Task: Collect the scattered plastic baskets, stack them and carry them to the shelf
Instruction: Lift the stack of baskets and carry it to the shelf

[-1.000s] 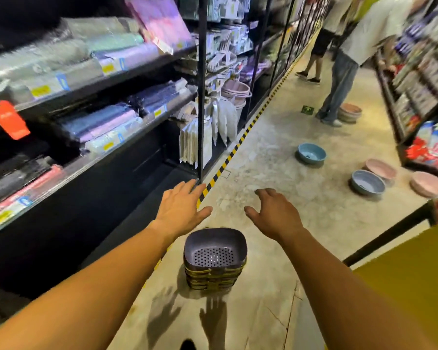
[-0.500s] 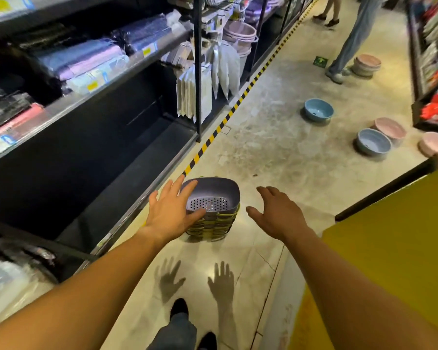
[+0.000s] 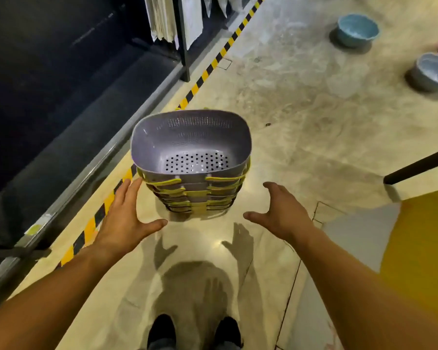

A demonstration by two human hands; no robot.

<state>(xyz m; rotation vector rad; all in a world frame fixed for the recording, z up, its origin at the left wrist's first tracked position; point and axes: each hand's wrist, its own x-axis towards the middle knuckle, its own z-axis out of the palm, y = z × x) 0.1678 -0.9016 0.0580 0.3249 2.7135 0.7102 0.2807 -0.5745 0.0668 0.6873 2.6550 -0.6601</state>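
A stack of several plastic baskets (image 3: 191, 157) stands on the concrete floor in the middle of the head view, a grey-purple perforated one on top and yellow-edged ones beneath. My left hand (image 3: 125, 215) is open just left of the stack's lower part, fingertips close to its side. My right hand (image 3: 278, 213) is open to the right of the stack, a gap away from it. Neither hand holds anything.
A dark low shelf (image 3: 68, 117) with a metal edge runs along the left behind yellow-black floor tape (image 3: 208, 69). A blue bowl (image 3: 357, 30) and a grey-blue bowl (image 3: 431, 72) lie on the floor far right. A yellow surface (image 3: 420, 248) is at right. My shoes (image 3: 162, 329) show below.
The camera has tilted down and come closer to the stack. Both hands have dropped lower, to either side of the stack's base.
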